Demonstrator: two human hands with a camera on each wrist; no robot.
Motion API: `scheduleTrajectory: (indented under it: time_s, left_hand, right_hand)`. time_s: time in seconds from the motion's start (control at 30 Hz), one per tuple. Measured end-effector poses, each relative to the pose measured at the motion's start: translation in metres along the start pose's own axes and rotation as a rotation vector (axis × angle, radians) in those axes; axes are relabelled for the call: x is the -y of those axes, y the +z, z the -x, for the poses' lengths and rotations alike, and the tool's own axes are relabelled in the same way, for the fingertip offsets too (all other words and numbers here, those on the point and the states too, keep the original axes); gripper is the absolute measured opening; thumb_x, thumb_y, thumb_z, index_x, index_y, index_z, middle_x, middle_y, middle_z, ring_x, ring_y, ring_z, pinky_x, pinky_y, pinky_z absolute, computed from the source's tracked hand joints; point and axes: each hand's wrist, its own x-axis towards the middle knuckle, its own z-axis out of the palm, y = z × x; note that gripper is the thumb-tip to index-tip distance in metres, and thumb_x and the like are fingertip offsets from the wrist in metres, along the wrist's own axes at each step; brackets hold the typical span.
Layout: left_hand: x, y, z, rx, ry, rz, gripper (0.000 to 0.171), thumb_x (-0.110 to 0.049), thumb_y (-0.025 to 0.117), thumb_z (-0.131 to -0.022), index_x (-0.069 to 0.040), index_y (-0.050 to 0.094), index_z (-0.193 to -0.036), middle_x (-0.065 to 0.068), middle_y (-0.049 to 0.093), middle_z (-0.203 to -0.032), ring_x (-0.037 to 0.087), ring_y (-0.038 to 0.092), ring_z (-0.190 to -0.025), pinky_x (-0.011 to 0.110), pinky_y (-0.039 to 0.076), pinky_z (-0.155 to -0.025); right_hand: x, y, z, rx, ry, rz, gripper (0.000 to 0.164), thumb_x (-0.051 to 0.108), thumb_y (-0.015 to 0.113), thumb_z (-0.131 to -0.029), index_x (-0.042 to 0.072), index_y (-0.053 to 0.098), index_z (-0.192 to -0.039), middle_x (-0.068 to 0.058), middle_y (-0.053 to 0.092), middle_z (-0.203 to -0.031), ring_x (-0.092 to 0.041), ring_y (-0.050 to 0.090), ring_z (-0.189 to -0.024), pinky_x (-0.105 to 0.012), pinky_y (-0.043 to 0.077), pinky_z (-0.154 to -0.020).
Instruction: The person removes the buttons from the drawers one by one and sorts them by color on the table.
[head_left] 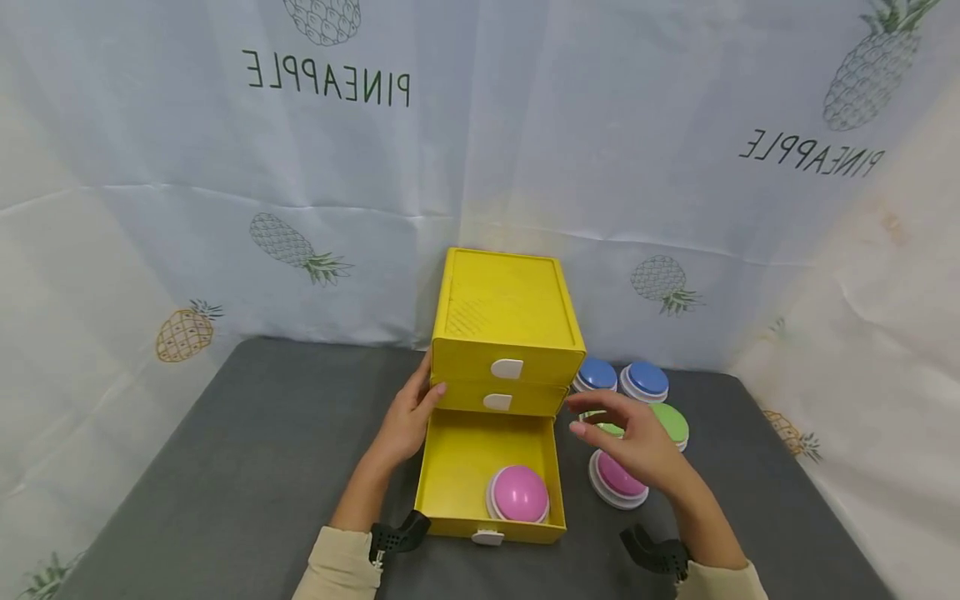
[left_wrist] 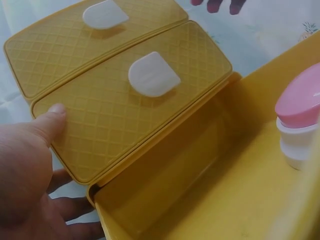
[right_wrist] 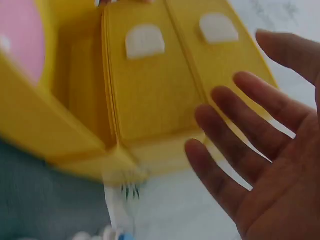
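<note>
A yellow drawer box (head_left: 510,300) stands at the back of the table, with two closed drawers above a pulled-out bottom drawer (head_left: 456,467). In that drawer, towards the front right, sits a pink dome button (head_left: 521,493) on a white base. My left hand (head_left: 403,423) holds the box by its left edge; in the left wrist view the thumb (left_wrist: 54,117) rests on the middle drawer's front while the other fingers lie along the side. To the right of the box, my right hand (head_left: 637,437) hovers with spread fingers and nothing in them.
Right of the box, a loose pink button (head_left: 619,477), two green buttons (head_left: 670,422) and two blue buttons (head_left: 645,379) stand on the dark grey table (head_left: 247,467). My right hand partly covers the green ones. A pineapple-print curtain (head_left: 375,167) hangs right behind the box.
</note>
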Motion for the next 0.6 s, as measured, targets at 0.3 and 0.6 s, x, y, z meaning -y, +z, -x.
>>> scheduleTrajectory:
  time_s: [0.3,0.6]
  left_hand:
    - [0.004,-0.001,0.002,-0.02,-0.021,-0.001,0.069,-0.027,0.05,-0.108,-0.022,0.011,-0.165,0.008,0.019,-0.17,0.036,0.033,-0.152,0.057,0.032,-0.12]
    - [0.003,0.0,-0.001,-0.001,0.004,0.001,0.069,-0.03,0.049,-0.108,-0.025,0.01,-0.164,0.005,0.017,-0.171,0.033,0.029,-0.154,0.057,0.03,-0.121]
  right_hand:
    - [0.019,0.043,-0.011,0.192,-0.086,-0.187,0.036,0.017,0.071,-0.095,0.007,0.066,-0.129,-0.004,0.072,-0.122,-0.011,0.068,-0.109,-0.034,0.057,-0.097]
    - [-0.003,0.063,-0.012,0.221,-0.047,-0.233,0.036,0.018,0.07,-0.095,0.005,0.066,-0.129,-0.018,0.07,-0.124,-0.031,0.068,-0.112,-0.039,0.057,-0.099]
